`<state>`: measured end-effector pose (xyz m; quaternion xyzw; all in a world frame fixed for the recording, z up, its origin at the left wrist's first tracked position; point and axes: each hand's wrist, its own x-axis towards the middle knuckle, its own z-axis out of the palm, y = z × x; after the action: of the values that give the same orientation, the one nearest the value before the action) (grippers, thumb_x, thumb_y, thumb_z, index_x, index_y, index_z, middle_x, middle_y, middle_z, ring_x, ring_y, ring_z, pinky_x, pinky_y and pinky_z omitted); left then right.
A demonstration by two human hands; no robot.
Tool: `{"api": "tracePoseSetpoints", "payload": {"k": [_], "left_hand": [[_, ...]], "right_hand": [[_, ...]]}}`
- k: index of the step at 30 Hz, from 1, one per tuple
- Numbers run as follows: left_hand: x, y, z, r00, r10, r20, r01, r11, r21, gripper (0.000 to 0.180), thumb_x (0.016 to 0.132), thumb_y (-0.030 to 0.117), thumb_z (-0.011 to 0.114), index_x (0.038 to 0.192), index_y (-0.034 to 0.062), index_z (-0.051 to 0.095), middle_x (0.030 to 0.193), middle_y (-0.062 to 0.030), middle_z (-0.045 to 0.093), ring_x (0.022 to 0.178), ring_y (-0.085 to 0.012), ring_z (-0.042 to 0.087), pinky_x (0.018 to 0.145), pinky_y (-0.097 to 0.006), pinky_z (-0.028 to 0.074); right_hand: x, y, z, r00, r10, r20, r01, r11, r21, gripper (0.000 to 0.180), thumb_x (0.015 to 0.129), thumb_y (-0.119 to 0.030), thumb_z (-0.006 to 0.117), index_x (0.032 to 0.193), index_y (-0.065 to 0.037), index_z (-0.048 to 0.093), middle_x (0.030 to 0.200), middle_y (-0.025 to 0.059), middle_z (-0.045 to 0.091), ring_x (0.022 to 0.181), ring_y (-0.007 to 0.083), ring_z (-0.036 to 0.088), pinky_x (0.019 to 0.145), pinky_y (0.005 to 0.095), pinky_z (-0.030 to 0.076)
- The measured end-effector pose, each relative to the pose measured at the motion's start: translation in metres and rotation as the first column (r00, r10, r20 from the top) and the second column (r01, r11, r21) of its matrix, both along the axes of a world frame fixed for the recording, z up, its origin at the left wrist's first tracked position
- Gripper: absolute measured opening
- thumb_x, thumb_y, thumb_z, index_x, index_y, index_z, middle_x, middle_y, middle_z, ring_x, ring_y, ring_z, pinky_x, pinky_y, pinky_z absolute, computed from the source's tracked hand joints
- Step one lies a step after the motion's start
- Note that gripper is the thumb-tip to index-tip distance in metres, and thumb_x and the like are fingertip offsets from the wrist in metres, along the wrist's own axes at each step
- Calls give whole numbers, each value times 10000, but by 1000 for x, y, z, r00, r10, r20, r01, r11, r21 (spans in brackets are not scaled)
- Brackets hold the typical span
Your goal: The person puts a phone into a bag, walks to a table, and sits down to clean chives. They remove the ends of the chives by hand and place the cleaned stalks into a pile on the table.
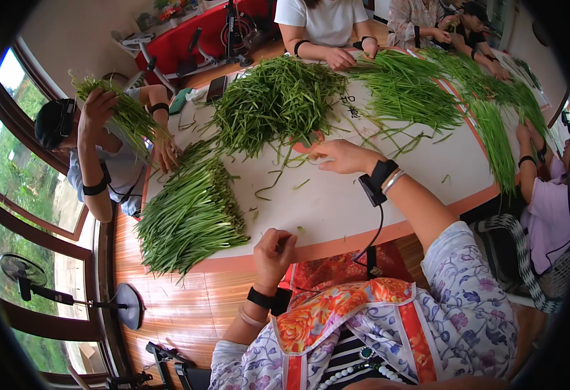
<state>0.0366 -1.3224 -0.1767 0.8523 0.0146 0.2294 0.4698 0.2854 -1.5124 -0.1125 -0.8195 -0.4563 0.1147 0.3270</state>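
Observation:
My right hand [344, 156] reaches over the white table [363, 208], its fingers partly curved, thumb and index apart. Just beyond its fingertips lies a small orange-red patch or object [307, 142]; I cannot tell which. Behind that rises a loose heap of cut green chive-like stalks [278, 97]. Near the table's front edge is my left hand [275, 252], its fingers curled in; what they hold, if anything, is hidden. To its left, a neat stack of long green stalks [190, 214] lies with its ends lined up.
At the left, a person [96, 149] holds up a bunch of stalks [126, 107]. More stalks [408, 91] spread at the far right, where other people [327, 29] work. A phone [217, 88] lies at the far left. A floor fan [70, 296] stands left; a chair [506, 253] stands right.

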Motion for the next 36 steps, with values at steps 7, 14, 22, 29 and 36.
{"api": "tracePoseSetpoints", "payload": {"k": [7,14,22,29,36], "left_hand": [[1,0,2,1000,-7,30,6,999,31,109,788,51,738,795,20,633,694,-56,591,589,-157,552,541,-267,438],[-1,0,1,997,-54,49,51,998,42,102,786,54,735,800,25,638,691,-66,566,583,-177,546,536,-283,432],[-3,2,6,994,-81,77,73,992,101,118,783,72,742,797,27,634,684,-79,558,572,-203,549,537,-306,443],[-3,4,0,993,-80,88,73,994,82,117,778,70,743,799,32,635,676,-85,554,574,-218,552,528,-312,436],[-2,-2,9,995,-87,55,80,991,108,112,762,45,738,773,31,628,676,-92,571,600,-238,569,555,-317,445]], "right_hand": [[-14,28,-9,870,260,-419,-355,920,-167,259,899,-150,662,1109,2,664,1026,93,704,959,164,648,879,300,507],[25,57,-18,1000,25,1,-25,1000,-15,288,868,-159,653,1101,11,644,1018,139,703,945,220,667,845,321,514],[3,96,-26,952,256,-167,-268,962,-50,382,851,-170,663,1197,-12,624,1172,158,658,1068,267,628,932,351,477],[-5,93,-26,983,180,21,-181,982,53,423,801,-162,658,1207,-48,622,1201,167,630,1113,333,591,957,399,465],[21,87,-47,963,114,243,-118,993,4,366,792,-157,657,1141,-48,656,1138,157,654,1058,345,607,918,420,482]]}}
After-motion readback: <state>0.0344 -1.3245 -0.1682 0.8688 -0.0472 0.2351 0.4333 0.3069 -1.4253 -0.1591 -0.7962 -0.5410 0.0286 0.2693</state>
